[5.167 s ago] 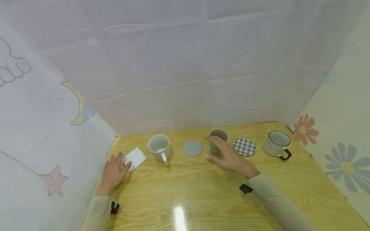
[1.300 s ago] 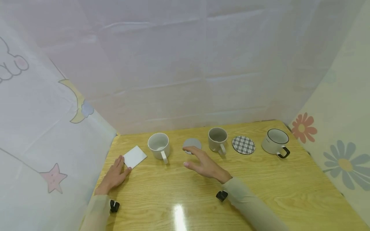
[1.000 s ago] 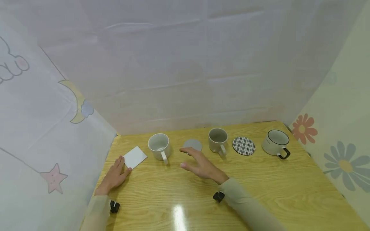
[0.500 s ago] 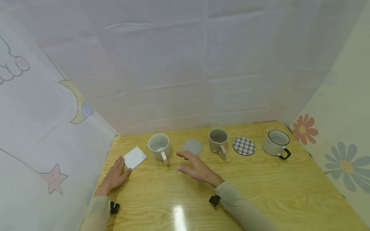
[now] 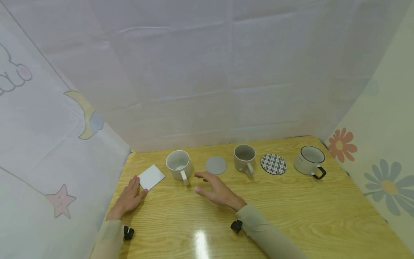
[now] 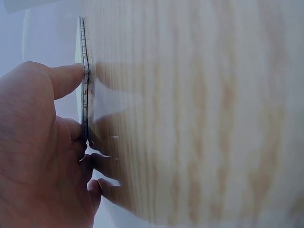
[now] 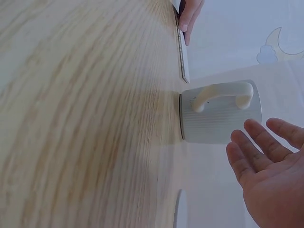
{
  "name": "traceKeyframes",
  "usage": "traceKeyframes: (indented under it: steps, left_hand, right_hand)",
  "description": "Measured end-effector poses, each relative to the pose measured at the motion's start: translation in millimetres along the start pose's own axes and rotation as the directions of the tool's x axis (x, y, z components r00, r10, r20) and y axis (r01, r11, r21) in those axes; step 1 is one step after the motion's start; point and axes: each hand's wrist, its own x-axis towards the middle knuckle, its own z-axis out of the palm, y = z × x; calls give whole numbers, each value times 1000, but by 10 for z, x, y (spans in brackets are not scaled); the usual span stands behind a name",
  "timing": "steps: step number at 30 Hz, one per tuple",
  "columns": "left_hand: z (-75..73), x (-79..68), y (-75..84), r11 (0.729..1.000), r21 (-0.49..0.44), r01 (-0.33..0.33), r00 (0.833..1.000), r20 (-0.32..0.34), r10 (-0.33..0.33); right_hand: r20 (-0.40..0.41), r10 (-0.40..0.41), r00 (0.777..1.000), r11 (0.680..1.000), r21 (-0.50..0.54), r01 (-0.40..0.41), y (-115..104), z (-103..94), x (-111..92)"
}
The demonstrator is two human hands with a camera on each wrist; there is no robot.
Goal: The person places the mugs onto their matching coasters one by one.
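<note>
In the head view, my left hand (image 5: 128, 198) lies at the lower left edge of a thin white square coaster (image 5: 151, 177). Its thumb touches one corner and its fingertips another; the left wrist view shows the thumb (image 6: 69, 78) at the coaster's edge (image 6: 85, 85). My right hand (image 5: 215, 190) hovers with fingers apart and nothing held, just right of the handle of a white mug (image 5: 178, 164). The right wrist view shows that mug (image 7: 213, 121) beyond the right fingertips (image 7: 237, 137). Behind the right hand lies a round grey coaster (image 5: 216, 165).
Farther right along the back of the wooden table (image 5: 181, 223) stand a grey mug (image 5: 242, 162), a round plaid coaster (image 5: 273, 164) and a white mug with black rim and handle (image 5: 307, 162). Printed cloth walls (image 5: 200, 90) enclose the back and sides.
My right hand has moved left from the grey mug, past the grey coaster, to near the white mug's handle. The left thumb has slipped from the square coaster's top to its corner.
</note>
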Motion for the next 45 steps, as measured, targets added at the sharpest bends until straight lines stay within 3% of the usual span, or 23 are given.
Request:
traceKeyframes:
  steps: [14, 22, 30, 45]
  left_hand:
    - [-8, -41, 54, 998, -23, -57, 997, -52, 55]
    - [-98, -92, 215, 999, -41, -17, 999, -36, 16]
    - [-127, -59, 269, 999, 13, 41, 999, 28, -41]
    - [-133, -67, 290, 999, 6, 49, 998, 27, -49]
  right_hand:
    - [4, -20, 1000, 998, 58, 20, 36, 103, 70]
    - [25, -8, 1000, 999, 45, 7, 40, 147, 114]
    - [26, 40, 999, 999, 31, -41, 17, 142, 135]
    - [7, 36, 999, 996, 80, -37, 6, 245, 178]
